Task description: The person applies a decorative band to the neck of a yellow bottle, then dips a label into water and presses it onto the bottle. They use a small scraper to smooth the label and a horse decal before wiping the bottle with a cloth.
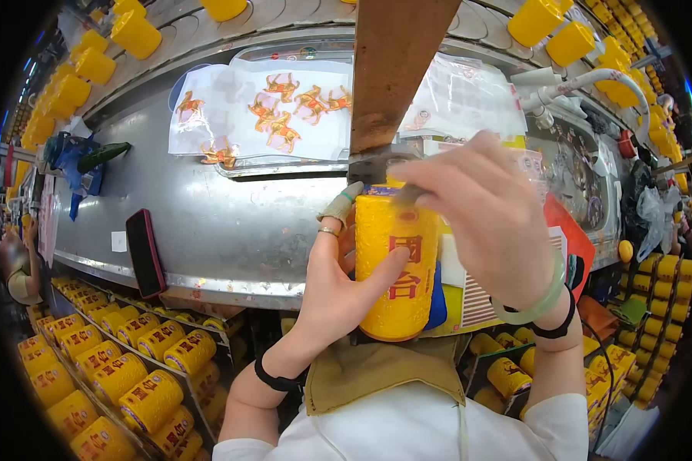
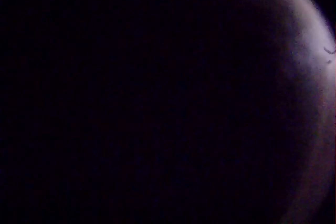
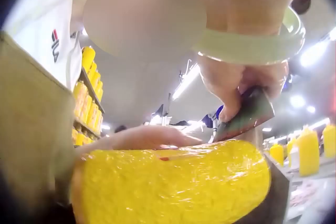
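Yellow against metal: gripping a red-lettered bottle (image 1: 396, 265) with the left hand (image 1: 338, 296) along its left side, pointed lengthwise from apron (image 1: 384, 376) over the tabletop's (image 1: 231, 223) near edge; pinching a dark flat tool (image 3: 249, 113) in the right hand (image 1: 492, 219), nearer the bottle's far end.

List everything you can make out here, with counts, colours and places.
Labelled container: 1, yellow with red characters, centre
Flat tool: 1, dark, container's far end
White sheet: 1, white, left of the post
Animal figures: about seven, orange-gold, on the sheet or its edge
Wooden post: 1, brown, top centre
Worktop: 1, metallic grey, mid-left
Phone: 1, black with pinkish edge, left
Pipe: 1, whitish, upper right
Other containers: many, yellow, lower left, lower right, far edge
Apron: 1, tan, bottom centre
Bangle: 1, pale green, right wrist
Left hand: 1, gripping the container
Right hand: 1, pinching the tool
Left wrist view: too dark
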Demonstrator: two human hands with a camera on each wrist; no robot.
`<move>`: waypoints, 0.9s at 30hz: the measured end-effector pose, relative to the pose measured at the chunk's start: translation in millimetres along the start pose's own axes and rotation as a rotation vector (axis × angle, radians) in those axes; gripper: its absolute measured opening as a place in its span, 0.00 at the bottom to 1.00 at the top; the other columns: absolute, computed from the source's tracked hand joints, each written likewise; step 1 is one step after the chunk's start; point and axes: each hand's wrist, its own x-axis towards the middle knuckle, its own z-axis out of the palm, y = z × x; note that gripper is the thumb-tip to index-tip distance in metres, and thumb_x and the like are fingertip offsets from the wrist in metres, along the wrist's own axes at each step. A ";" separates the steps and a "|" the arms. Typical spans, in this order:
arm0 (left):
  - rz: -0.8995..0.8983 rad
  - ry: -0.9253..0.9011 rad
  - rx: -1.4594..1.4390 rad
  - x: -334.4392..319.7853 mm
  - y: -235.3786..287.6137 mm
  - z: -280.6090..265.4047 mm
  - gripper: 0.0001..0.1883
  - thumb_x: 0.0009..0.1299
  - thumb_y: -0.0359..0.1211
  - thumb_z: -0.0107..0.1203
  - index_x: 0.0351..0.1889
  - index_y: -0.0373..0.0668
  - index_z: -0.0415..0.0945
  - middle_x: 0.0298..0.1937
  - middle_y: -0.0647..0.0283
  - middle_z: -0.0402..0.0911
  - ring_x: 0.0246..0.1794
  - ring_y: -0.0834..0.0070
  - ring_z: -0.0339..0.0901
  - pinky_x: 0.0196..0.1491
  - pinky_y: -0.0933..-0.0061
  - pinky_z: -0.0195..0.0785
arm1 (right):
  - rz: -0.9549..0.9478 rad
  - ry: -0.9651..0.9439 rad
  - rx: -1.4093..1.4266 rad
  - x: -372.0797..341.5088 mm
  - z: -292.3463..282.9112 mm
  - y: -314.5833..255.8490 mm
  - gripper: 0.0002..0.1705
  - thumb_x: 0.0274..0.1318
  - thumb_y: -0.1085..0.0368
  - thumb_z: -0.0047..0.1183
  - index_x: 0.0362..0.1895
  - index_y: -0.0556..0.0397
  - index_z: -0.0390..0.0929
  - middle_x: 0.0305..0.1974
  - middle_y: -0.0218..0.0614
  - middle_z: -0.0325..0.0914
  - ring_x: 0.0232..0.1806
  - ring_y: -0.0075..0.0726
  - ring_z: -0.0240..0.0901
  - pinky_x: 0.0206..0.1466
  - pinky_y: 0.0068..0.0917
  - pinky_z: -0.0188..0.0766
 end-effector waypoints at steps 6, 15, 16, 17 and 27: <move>0.023 -0.011 0.010 0.3 0.6 -0.6 0.43 0.72 0.24 0.64 0.80 0.34 0.50 0.67 0.49 0.73 0.67 0.66 0.75 0.66 0.64 0.74 | 0.045 -0.002 0.076 -5.1 5.0 -5.9 0.15 0.50 0.80 0.62 0.44 0.56 0.87 0.37 0.37 0.86 0.38 0.47 0.75 0.45 0.38 0.73; -0.048 -0.058 -0.069 -5.5 5.2 -10.9 0.41 0.76 0.26 0.60 0.81 0.35 0.48 0.76 0.50 0.64 0.74 0.65 0.68 0.71 0.63 0.68 | 0.651 0.270 0.650 -57.3 11.6 6.5 0.15 0.72 0.74 0.48 0.59 0.59 0.79 0.50 0.29 0.81 0.51 0.18 0.73 0.56 0.21 0.71; -0.040 -0.046 -0.089 -7.1 1.4 -13.4 0.40 0.77 0.26 0.59 0.82 0.35 0.47 0.77 0.49 0.63 0.74 0.65 0.67 0.72 0.62 0.66 | 0.760 0.239 0.801 -69.5 15.2 5.0 0.16 0.73 0.74 0.47 0.60 0.59 0.78 0.51 0.30 0.80 0.52 0.19 0.73 0.57 0.21 0.70; -0.032 -0.039 -0.109 -7.9 -3.0 -14.3 0.40 0.77 0.27 0.58 0.82 0.34 0.47 0.77 0.49 0.63 0.75 0.64 0.66 0.73 0.61 0.65 | 0.866 0.216 0.950 -79.5 17.2 1.4 0.17 0.73 0.73 0.46 0.62 0.59 0.77 0.52 0.30 0.79 0.54 0.20 0.72 0.59 0.20 0.69; 0.319 0.088 0.019 -45.8 4.3 4.5 0.37 0.66 0.17 0.64 0.74 0.36 0.64 0.59 0.59 0.77 0.53 0.75 0.76 0.59 0.73 0.70 | 0.436 0.071 0.957 -81.6 13.3 -49.0 0.22 0.66 0.76 0.54 0.64 0.57 0.74 0.55 0.40 0.80 0.58 0.35 0.79 0.57 0.33 0.76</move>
